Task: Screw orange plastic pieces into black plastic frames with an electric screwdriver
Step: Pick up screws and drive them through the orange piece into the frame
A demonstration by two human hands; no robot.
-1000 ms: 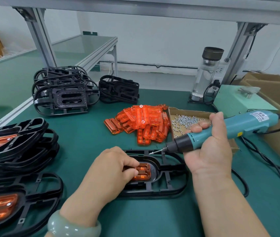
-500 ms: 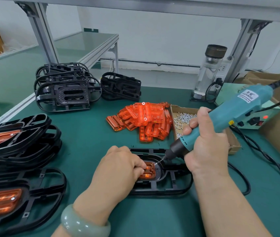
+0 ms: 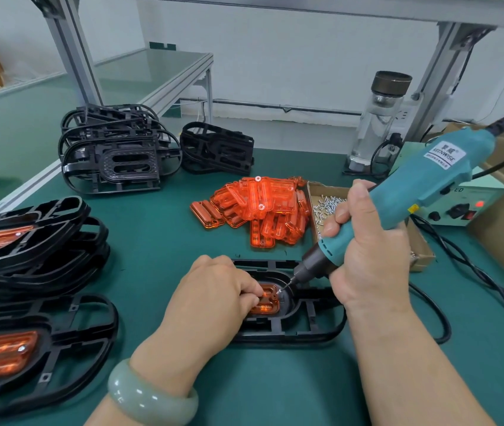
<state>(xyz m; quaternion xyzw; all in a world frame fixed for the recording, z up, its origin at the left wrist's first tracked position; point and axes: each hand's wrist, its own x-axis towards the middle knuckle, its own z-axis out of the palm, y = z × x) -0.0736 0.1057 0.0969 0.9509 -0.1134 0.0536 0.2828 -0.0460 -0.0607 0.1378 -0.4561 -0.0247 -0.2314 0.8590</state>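
Orange piece (image 3: 265, 301) in black frame (image 3: 300, 329), left hand (image 3: 214, 298) pinching it; right hand (image 3: 364, 256) clamped on screwdriver (image 3: 404, 210).

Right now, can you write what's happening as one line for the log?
step: driving screw | left hand: steadying orange piece in black frame | right hand: gripping electric screwdriver | bit: on orange piece
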